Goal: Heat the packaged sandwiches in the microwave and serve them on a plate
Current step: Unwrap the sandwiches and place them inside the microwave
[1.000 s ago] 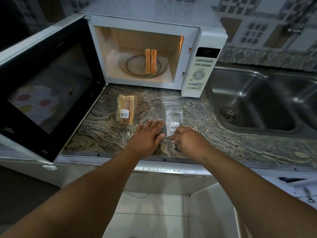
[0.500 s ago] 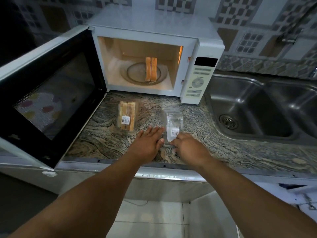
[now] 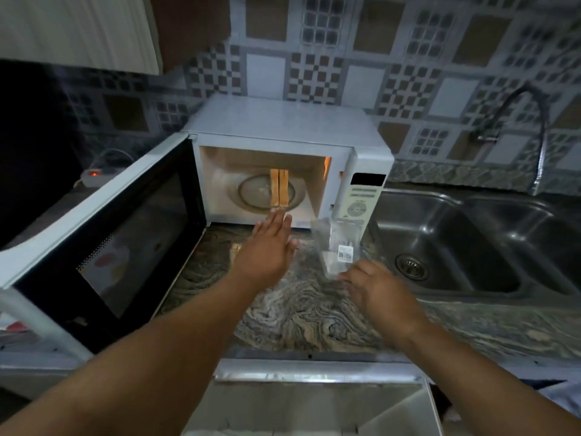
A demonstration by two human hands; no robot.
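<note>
Left hand [image 3: 267, 253] flat, fingers spread, mid-frame below microwave [image 3: 289, 152] opening; right hand [image 3: 374, 287] pinching empty wrapper [image 3: 341, 247], centre-right.

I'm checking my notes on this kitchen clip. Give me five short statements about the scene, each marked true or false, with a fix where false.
1. The microwave door is open. True.
2. A sandwich stands on the turntable. True.
3. The left hand holds the sandwich. False: it is open, reaching over the counter.
4. The clear wrapper lies in the sink. False: it is on the counter, by the right hand.
5. The sink is left of the microwave. False: it is to its right.
</note>
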